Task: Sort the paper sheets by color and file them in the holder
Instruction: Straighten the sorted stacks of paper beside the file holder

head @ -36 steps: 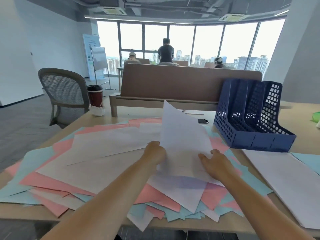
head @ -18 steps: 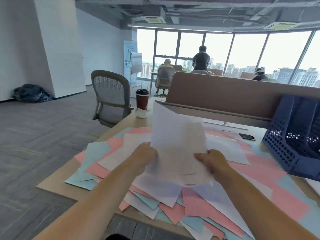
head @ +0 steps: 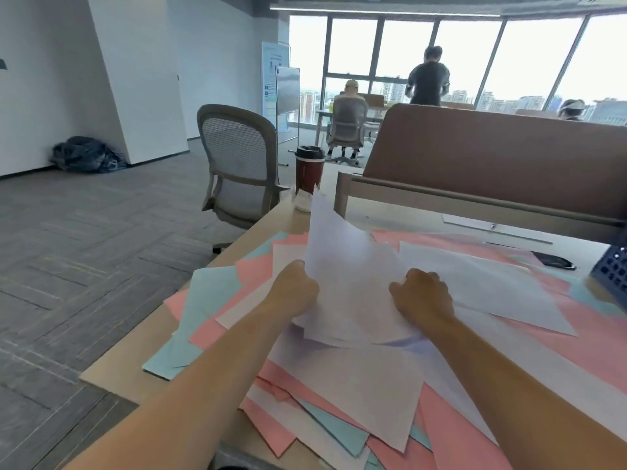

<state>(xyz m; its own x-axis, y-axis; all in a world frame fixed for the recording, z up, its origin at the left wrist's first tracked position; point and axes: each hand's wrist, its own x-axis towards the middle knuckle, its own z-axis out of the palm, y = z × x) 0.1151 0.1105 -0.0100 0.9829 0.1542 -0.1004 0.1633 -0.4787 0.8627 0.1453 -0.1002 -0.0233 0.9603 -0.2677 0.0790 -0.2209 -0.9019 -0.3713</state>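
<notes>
swinging further left than half a second ago, the view now cuts the blue holder (head: 610, 278) down to a corner at the right edge. both hands still keep the white sheets (head: 349, 276) raised over the pile (head: 509, 337) of pink, blue and white paper on the table (head: 390, 220). the left hand (head: 295, 293) curls round their left edge and the right hand (head: 422, 296) grips the right side. the fingertips are hidden behind paper. the holder's slots are out of view, so i cannot tell what they contain.
</notes>
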